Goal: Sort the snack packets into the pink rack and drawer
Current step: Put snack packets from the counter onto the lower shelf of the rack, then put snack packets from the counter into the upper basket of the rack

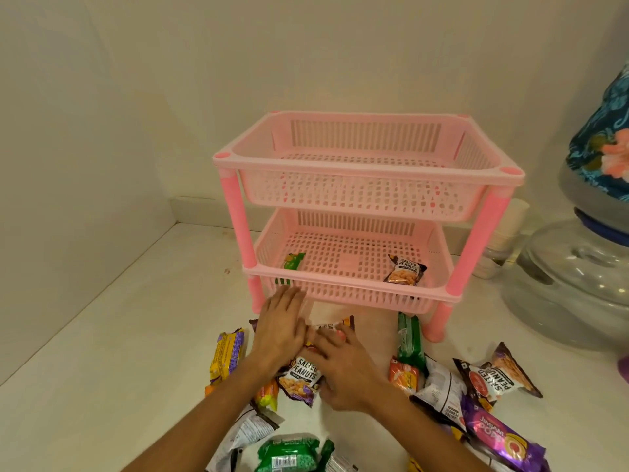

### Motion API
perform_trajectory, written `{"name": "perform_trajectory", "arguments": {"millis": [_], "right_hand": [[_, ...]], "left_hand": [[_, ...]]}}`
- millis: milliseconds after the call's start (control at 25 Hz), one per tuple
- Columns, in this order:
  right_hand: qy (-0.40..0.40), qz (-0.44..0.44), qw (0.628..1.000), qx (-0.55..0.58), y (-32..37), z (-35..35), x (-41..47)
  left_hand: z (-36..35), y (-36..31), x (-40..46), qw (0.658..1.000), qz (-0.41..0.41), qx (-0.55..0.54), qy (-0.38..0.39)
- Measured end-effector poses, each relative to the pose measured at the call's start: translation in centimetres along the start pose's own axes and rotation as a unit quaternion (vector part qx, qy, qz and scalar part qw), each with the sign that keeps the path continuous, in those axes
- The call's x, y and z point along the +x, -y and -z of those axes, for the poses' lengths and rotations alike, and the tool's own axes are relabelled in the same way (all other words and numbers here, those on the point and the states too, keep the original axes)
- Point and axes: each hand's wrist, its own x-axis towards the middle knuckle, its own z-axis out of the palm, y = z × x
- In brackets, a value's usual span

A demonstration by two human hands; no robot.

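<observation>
Both hands lie flat, fingers spread: left hand point(280, 327) and right hand point(343, 364) on crinkly peanut packets point(301, 378), near the slotted pink plastic rack point(369, 165) on the white desk point(119, 352).

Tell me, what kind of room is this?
Probably a kitchen or pantry corner at home: a pink rack stands on a white counter, snack packets lie scattered about, and a big water jar sits beside it.

Single head-worn view, looking forward and down from close range. It faces the pink rack point(367, 206) standing against the wall point(170, 80).
</observation>
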Motion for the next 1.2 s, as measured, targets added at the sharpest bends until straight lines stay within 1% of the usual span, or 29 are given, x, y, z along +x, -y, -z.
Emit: {"name": "perform_trajectory", "arguments": {"millis": [80, 160, 240, 280, 400, 480, 600, 760, 920, 1000, 1120, 1200], "right_hand": [[0.065, 0.058, 0.995, -0.051, 0.4, -0.4, 0.3], [0.103, 0.078, 0.988, -0.085, 0.7, -0.7, 0.8], [0.11, 0.075, 0.985, -0.105, 0.8, -0.8, 1.2], [0.115, 0.072, 0.984, -0.115, 0.7, -0.7, 1.3], [0.119, 0.076, 0.977, -0.159, 0.4, -0.3, 1.6], [0.097, 0.088, 0.978, -0.161, 0.0, 0.0, 1.7], [0.047, 0.078, 0.983, -0.156, -0.6, 1.9, 1.8], [0.0, 0.039, 0.992, -0.121, -1.7, 7.8, 2.6], [-0.091, -0.01, 0.989, -0.115, -3.2, 14.7, 4.0], [-0.148, -0.029, 0.982, -0.111, -4.1, 18.4, 4.7], [-0.218, -0.057, 0.968, -0.114, -5.4, 23.8, 5.4], [-0.25, -0.087, 0.959, -0.105, -6.5, 26.9, 5.8]], "left_hand": [[0.2, 1.0, -1.0, 0.998, 0.018, 0.033, 0.06], [0.6, 2.1, -1.3, 0.985, 0.038, 0.047, 0.164], [1.1, 3.3, -1.3, 0.964, 0.003, 0.064, 0.259], [1.4, 3.8, -1.3, 0.955, -0.029, 0.078, 0.285], [2.1, 4.8, -1.7, 0.938, -0.108, 0.123, 0.306], [2.2, 5.0, -2.0, 0.92, -0.149, 0.168, 0.322], [2.1, 5.1, -1.8, 0.902, -0.202, 0.206, 0.32], [2.1, 5.2, -1.3, 0.905, -0.217, 0.194, 0.309], [3.2, 5.3, -0.3, 0.903, -0.249, 0.218, 0.274], [4.0, 5.3, 0.3, 0.908, -0.249, 0.213, 0.263], [5.5, 4.9, 1.1, 0.92, -0.255, 0.209, 0.213], [6.9, 4.0, 1.6, 0.932, -0.261, 0.189, 0.163]]}}
